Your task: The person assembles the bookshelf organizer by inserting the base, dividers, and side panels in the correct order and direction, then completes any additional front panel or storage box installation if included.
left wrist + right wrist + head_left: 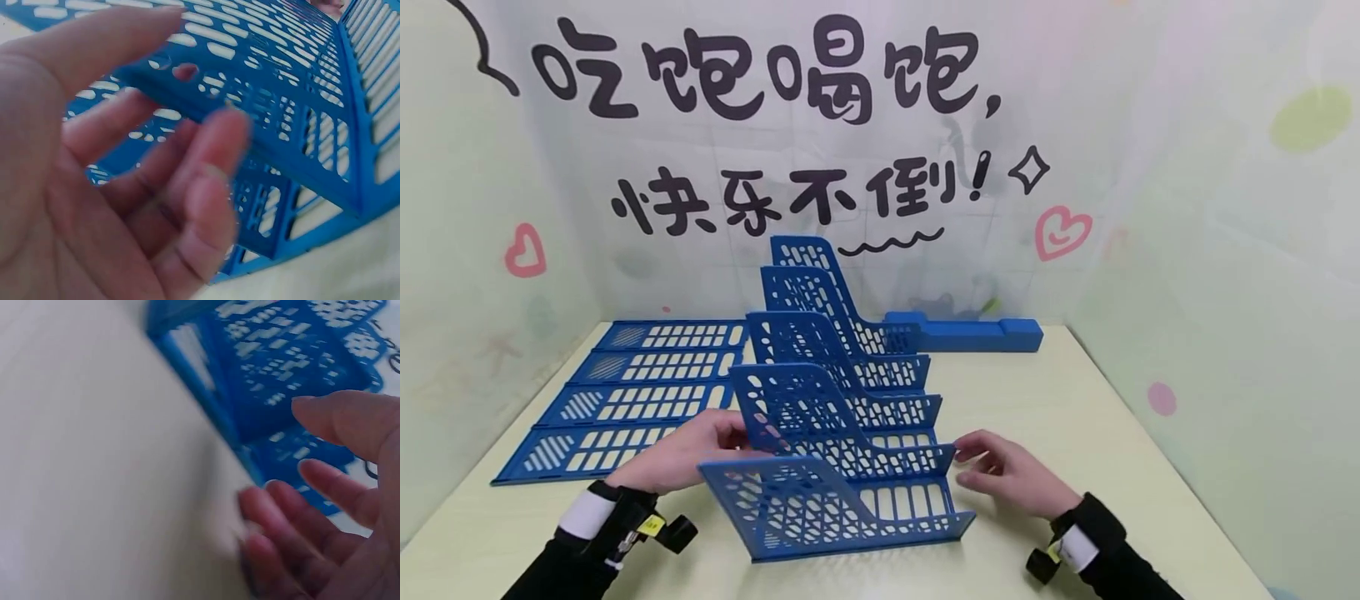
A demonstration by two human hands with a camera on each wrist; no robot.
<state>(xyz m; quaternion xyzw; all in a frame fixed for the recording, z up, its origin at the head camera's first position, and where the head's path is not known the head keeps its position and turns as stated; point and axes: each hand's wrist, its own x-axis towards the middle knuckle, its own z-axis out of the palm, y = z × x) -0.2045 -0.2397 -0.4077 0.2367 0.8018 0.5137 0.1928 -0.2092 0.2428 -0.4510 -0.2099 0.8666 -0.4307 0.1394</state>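
Observation:
A blue file rack (pixel 820 533) stands in the middle of the table, its several perforated upright dividers one behind another. My left hand (pixel 688 454) is at the left edge of the second divider from the front (pixel 790 404). The left wrist view shows its thumb (pixel 134 31) over one face of the panel, and a finger shows through a hole from behind. Past the rack's right side, my right hand (pixel 1011 475) has its fingertips close to that divider's low end. Its fingers (pixel 281 525) are loosely bent, with thumb and fingers apart; contact is unclear.
Flat blue slotted panels (pixel 606 450) lie in a row on the table at left. A long blue plastic piece (pixel 977 335) lies behind the rack, near the back wall. Printed sheets with writing and hearts surround the pale table (pixel 1112 467).

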